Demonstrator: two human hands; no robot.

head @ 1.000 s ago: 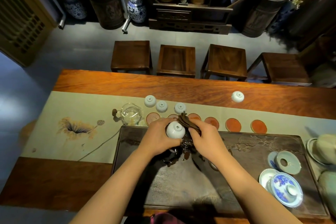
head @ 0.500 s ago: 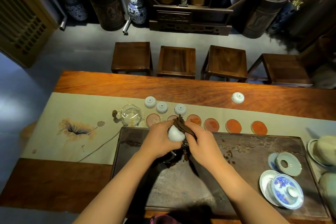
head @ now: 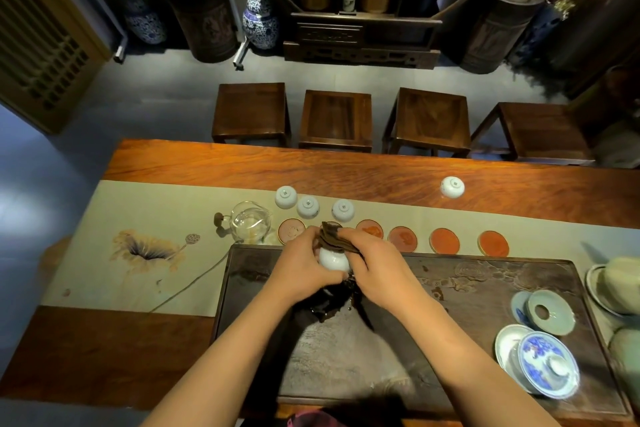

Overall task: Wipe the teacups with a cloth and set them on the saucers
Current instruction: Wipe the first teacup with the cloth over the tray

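My left hand grips a small white teacup above the far edge of the dark tea tray. My right hand presses a brown cloth over the cup's far side. Three white teacups stand upside down on the beige runner, behind a row of round reddish saucers. One saucer is partly hidden by my hands. A fourth upturned teacup sits alone on the bare wood, far right.
A glass pitcher stands left of the saucers. Blue-and-white lidded bowls and a pale lid sit on the tray's right end. Pale green vessels crowd the right edge. Four wooden stools line the table's far side.
The cup has turned in my left hand, its base no longer facing me, and the cloth has moved up over its far side. Both hands stayed in place.
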